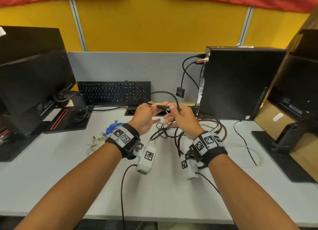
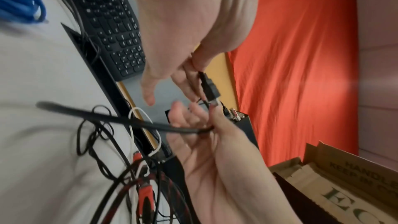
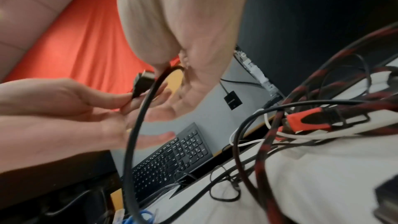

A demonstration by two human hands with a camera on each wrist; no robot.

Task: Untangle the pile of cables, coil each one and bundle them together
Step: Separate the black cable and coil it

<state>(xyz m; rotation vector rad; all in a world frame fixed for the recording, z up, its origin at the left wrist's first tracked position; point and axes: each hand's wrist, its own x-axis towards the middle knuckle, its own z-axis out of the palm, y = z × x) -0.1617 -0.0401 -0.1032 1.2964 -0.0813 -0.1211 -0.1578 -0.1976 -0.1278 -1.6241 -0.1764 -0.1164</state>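
Trouble is waiting in the pile just below the hands: the black cable is hanging into it and could be dragging the red braided cable. The left hand is pinching the plug; the right hand is curling round the cable. Which loops are crossing below is too blurred to tell, and beyond the pile the keyboard is hiding the surface edge.

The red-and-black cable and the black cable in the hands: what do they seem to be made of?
Red-and-black cable: probably a woven fabric sleeve, matt, with a banded braid pattern; its plug looks like moulded plastic. Black cable: smooth rubber or plastic jacket with a faint sheen, bending in an even loop.
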